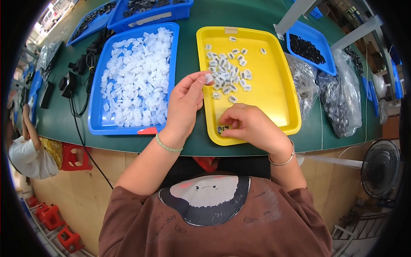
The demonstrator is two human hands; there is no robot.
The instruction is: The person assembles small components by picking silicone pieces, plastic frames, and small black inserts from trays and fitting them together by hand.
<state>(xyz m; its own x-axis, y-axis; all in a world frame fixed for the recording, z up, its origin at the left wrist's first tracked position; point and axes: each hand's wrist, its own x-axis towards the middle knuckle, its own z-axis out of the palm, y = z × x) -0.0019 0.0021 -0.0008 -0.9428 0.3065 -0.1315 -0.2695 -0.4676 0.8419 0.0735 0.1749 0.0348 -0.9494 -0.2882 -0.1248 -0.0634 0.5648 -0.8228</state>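
Observation:
My left hand [186, 99] pinches a small white plastic piece [208, 78] between thumb and fingertips, over the left rim of a yellow tray [274, 100]. My right hand [252, 125] reaches low into the tray's near left corner. Its thumb and index finger are bent together in a pinch at several tiny dark parts [221, 129]; whether one is gripped is too small to make out. Beyond both hands, a loose heap of small white pieces with grey centres [227, 70] lies in the tray. Left of my left hand, a blue tray [128, 131] holds many translucent white pieces [139, 81].
Blue bins of dark parts [150, 17] stand at the back left, near black cables and adapters [67, 85]. To the right are a blue tray of black pieces [307, 48], clear plastic bags [340, 100], metal posts [295, 17] and a fan [379, 168]. Another person [32, 156] sits far left.

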